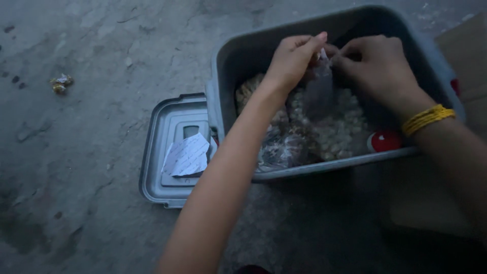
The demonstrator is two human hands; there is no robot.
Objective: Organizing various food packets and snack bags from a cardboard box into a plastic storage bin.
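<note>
pinching now: you have both hands over the open grey plastic box (238, 56), working at the top of a small clear plastic bag (318, 83).
left hand: your left hand (291, 58) is closed, thumb and fingers pressed together on the bag's twisted neck.
right hand: your right hand (375, 66) is just beside the left one, fingers curled and clamped on the same neck from the other side; a yellow thread band (427, 117) sits on that wrist.
bag: it hangs straight down from your fingertips, its lower part resting among what lies in the box; what it holds is too dim to tell.
under your hands: pale kernels (337, 127) fill the box, with another crumpled clear bag (281, 147) below your left forearm.
below your right wrist: a red and white round thing (384, 141) against the near wall of the box.
left of your left arm: the grey lid (160, 152) lies flat on the concrete floor (76, 152), touching the box, with a white printed paper slip (186, 156) on it.
far left: a crumpled gold wrapper (61, 83), well apart from both hands.
</note>
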